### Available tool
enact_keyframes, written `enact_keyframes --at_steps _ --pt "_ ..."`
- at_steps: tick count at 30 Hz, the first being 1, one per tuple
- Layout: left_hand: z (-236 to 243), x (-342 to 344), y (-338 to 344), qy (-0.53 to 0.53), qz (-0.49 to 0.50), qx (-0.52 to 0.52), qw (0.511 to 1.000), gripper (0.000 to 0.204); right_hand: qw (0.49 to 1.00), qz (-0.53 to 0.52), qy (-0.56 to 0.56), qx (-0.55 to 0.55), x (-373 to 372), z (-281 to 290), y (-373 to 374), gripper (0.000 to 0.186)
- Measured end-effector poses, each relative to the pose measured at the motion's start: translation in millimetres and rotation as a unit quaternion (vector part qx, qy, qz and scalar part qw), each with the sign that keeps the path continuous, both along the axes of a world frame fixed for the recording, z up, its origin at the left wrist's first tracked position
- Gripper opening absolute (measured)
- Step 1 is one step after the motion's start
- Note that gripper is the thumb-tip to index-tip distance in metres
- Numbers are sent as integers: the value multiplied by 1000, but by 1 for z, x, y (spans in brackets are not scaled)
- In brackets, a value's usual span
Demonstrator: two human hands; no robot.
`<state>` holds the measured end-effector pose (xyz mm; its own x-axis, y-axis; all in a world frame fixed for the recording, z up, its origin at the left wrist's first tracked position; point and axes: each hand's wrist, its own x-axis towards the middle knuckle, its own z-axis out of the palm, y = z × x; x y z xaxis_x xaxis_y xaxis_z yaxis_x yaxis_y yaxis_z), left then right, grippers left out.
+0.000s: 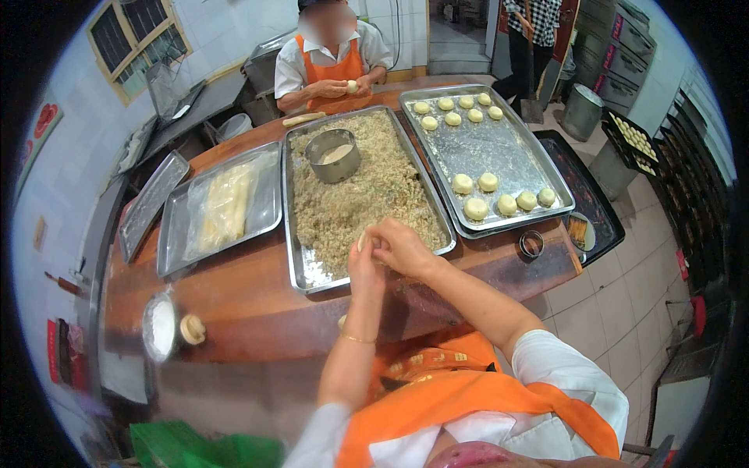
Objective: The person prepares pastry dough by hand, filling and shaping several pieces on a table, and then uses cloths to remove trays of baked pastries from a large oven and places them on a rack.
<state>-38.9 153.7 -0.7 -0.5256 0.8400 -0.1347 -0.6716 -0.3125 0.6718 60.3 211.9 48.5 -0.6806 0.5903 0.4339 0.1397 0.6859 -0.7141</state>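
Just below centre, the left hand (365, 264) and right hand (399, 246) hold pale dough (361, 241) above a long tray (315, 273) of crumbly filling (370, 195), with a second tray (485, 148) of round buns (463, 184) upper right and an orange-aproned co-worker (334, 66) top centre.

Bright, even indoor light, glare on central tray (314, 273), curved edges, black corners

Pale dough piece (362, 241), seemingly rounded, partly hidden, above crumbly filling (378, 181)
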Motion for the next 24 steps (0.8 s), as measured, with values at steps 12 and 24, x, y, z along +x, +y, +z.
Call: enact_keyframes --at_steps 12,24 --pt "95 -4 -2 18 -40 15 999 43 985 -28 93 -141 3 56 16 16" --pt "-24 -44 35 -252 -1 -19 968 26 971 -64 52 -224 -14 6 25 9"
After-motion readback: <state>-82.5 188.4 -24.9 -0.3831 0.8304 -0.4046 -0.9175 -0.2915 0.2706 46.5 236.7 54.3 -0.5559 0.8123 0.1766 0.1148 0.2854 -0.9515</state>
